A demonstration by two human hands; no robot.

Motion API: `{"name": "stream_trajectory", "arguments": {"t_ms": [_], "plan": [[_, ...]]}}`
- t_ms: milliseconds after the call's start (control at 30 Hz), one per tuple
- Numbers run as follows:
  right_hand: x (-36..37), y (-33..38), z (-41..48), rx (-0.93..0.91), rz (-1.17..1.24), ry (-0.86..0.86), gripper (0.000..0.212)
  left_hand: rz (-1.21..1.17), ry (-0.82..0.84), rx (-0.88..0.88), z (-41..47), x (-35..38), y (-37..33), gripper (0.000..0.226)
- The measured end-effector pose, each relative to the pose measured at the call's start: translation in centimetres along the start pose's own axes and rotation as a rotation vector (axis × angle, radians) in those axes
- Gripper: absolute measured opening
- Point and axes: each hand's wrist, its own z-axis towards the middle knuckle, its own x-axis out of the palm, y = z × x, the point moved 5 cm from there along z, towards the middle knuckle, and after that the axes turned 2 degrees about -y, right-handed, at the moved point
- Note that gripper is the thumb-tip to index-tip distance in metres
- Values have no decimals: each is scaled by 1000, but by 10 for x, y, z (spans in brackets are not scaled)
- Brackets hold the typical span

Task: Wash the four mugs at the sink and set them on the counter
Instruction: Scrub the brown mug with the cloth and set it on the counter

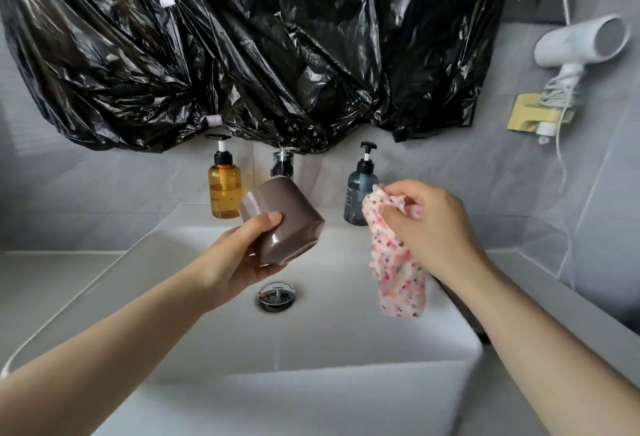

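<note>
The brown mug is held tilted over the white sink, above the drain, with the left grip curled round its side. The right grip pinches a speckled pink cloth that hangs just beside the mug, not touching it. Behind stand an amber pump bottle, the tap and a dark pump bottle, under black plastic bags

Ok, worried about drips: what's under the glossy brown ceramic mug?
The white sink basin and chrome drain; the left hand gripping the brown mug hides its lower side.
</note>
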Motion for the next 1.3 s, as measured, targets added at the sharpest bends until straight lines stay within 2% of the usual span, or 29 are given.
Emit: {"name": "stream_trajectory", "arguments": {"t_ms": [267, 400, 467, 567, 700, 733, 767, 833, 900, 933, 967, 1033, 1100, 1300], "plan": [[-80, -14, -57, -26, -133, -54, 23, 66, 44, 90, -72, 39, 5, 80], [-103, -65, -107, 150, -329, -5, 11, 147, 89, 175, -112, 63, 14, 75], [-106, -93, -135, 245, -328, 52, 12, 183, 99, 190, -130, 74, 25, 72], [-102, -129, -166, 352, -304, 118, 27, 202, 123, 163, -148, 88, 48, 71], [-81, -160, -193, 525, -207, 502, 70, 224, 95, 116, -160, 95, 73, 69], [-78, -164, -197, 544, -211, 555, 78, 242, 89, 113, -162, 95, 77, 67], [-79, -165, -198, 525, -268, 583, 77, 262, 80, 112, -163, 93, 81, 67], [-86, -155, -195, 386, -537, 598, 54, 289, 64, 110, -165, 90, 87, 67], [-97, -126, -188, 223, -800, 531, 25, 308, 51, 117, -168, 87, 89, 68], [-101, -110, -185, 168, -830, 462, 19, 317, 43, 128, -170, 85, 89, 69], [-104, -96, -184, 144, -773, 390, 17, 322, 35, 138, -172, 82, 89, 69], [-100, -71, -187, 151, -498, 333, 16, 331, 17, 155, -177, 74, 88, 69], [-84, -49, -193, 148, -269, 381, 13, 343, -5, 172, -182, 60, 86, 68], [-11, 22, -213, 109, 111, 527, 13, 432, -164, 241, -218, -9, 73, 68]]}}
